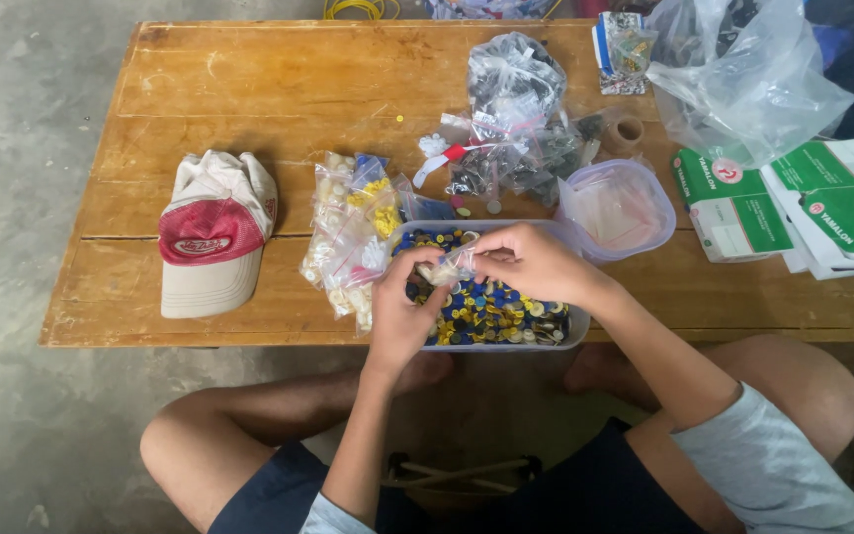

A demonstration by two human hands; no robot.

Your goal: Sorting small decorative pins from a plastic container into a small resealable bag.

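A low wooden table (249, 89) carries the clutter of sorting work: a red-and-cream cap (212, 235) lies at its left, well apart from a heap of small clear bags of white and yellow buttons (353, 237). Farther back stands a pile of clear bags of dark parts (511, 129), with a few loose buttons scattered just in front of it. To the right, an upturned clear plastic lid (617, 208) rests against the far corner of a clear plastic tub (506, 341) full of blue, yellow and dark buttons; beyond it lie green-and-white cartons (788, 203) and a large crumpled plastic bag (753, 84).

The person sits cross-legged at the table's near edge, both forearms reaching forward over the tub. The left hand (402, 307) and right hand (531, 262) meet above the tub's left half, fingertips of each pinched on a small clear packet (445, 269) held between them, just over the buttons. The bags of white and yellow buttons crowd the left hand's side.
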